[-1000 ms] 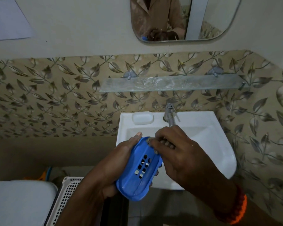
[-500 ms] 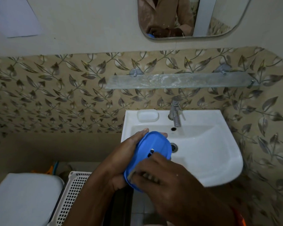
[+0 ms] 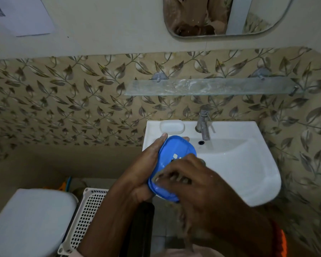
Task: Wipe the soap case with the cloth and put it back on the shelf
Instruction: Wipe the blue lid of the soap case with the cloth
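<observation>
Now, set against half a second ago, very little has shifted in the head view: the blue soap case sits a touch higher over the front left corner of the white sink, and the right hand has slid slightly down across its lower half. The left hand is wrapped around the case's left edge, thumb tip at the top rim and fingertips peeking round the far side, holding it tilted with its slotted face toward the viewer. The right hand lies over the case with fingers curled and pressed against the plastic; a brownish cloth trails down blurred below that hand, though whether the fingers are pinching it I cannot tell. Counting up: one soap case, one bar of white soap lying on the sink's back ledge, one tap, one glass shelf on the leaf-patterned wall, well above the case, one mirror, one white lattice basket beside one toilet lid, and one orange bangle at the right wrist.
</observation>
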